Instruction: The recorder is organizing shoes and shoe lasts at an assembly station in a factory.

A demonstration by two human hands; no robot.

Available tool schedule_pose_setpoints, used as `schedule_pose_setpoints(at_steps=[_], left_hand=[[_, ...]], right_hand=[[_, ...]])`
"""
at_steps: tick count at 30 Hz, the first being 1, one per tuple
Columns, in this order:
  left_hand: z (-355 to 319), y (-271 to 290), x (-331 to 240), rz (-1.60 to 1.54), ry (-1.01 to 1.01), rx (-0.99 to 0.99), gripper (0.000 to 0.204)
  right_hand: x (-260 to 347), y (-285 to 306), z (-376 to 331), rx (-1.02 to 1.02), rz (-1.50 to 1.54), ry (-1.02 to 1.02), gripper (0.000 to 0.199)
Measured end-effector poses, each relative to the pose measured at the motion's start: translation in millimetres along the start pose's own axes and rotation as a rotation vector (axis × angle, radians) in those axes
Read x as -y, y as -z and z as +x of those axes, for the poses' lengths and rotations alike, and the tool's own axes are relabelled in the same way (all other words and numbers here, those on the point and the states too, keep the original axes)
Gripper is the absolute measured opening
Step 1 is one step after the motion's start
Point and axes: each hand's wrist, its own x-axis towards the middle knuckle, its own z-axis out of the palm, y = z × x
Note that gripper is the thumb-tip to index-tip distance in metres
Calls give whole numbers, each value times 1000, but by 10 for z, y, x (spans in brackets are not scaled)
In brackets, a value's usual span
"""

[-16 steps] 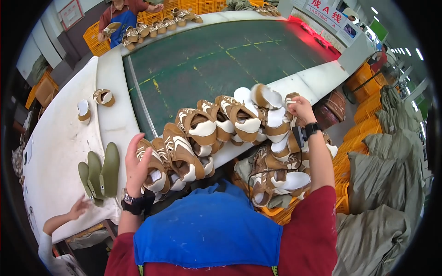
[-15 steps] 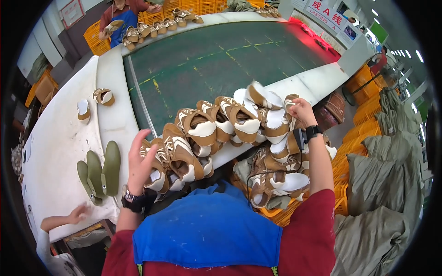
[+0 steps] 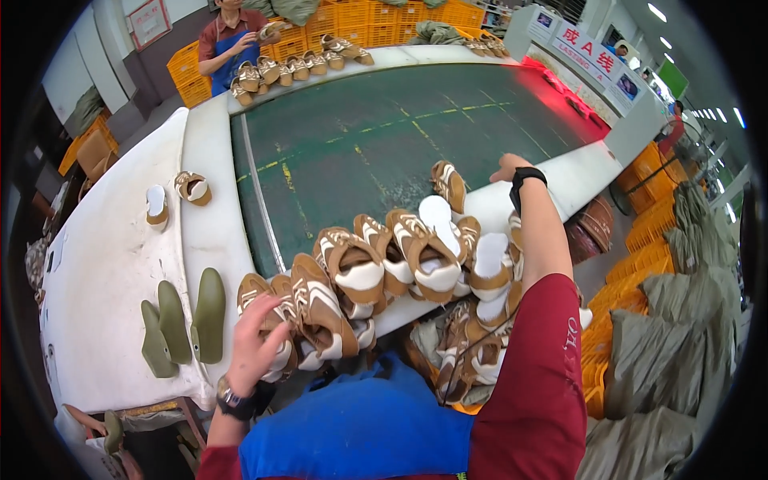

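Many brown-and-white shoes (image 3: 376,272) lie heaped in a row along the near white rim of a big table, running from about seven o'clock to three o'clock of the picture's centre. Each has tan uppers, white panels and a pale sole; several lie sole-up. The left hand (image 3: 254,342) rests on the shoes at the seven o'clock end, fingers curled loosely over one of them; whether it truly grips it cannot be told. The right hand (image 3: 506,168), with a black watch on its wrist, reaches to the table rim at two o'clock, just right of a single shoe (image 3: 450,186) lying on edge; its fingers are hidden, so its grip cannot be told.

The table (image 3: 120,272) is white around a dark green belt (image 3: 384,136) marked with faint yellow lines. At nine o'clock three olive-green shoe forms (image 3: 186,320) lie side by side, and two more shoes (image 3: 176,196) sit apart at ten o'clock. At twelve o'clock another person (image 3: 232,40) in a blue apron handles a second row of shoes (image 3: 296,66).

Yellow crates (image 3: 376,20) are stacked behind that person, and more stand at four o'clock beside grey-green sacks (image 3: 680,320). What the crates hold cannot be seen.
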Motion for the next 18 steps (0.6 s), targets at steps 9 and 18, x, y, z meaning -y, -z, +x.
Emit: schedule_pose_setpoints(at_steps=[9,18], left_hand=[[-529,428,329,94,554,-267,26],[393,494,101,116,47,-172,40]], right_hand=[[793,-1216,722,96,318,-39,51],[628,771,-460,233,1281,479,32]])
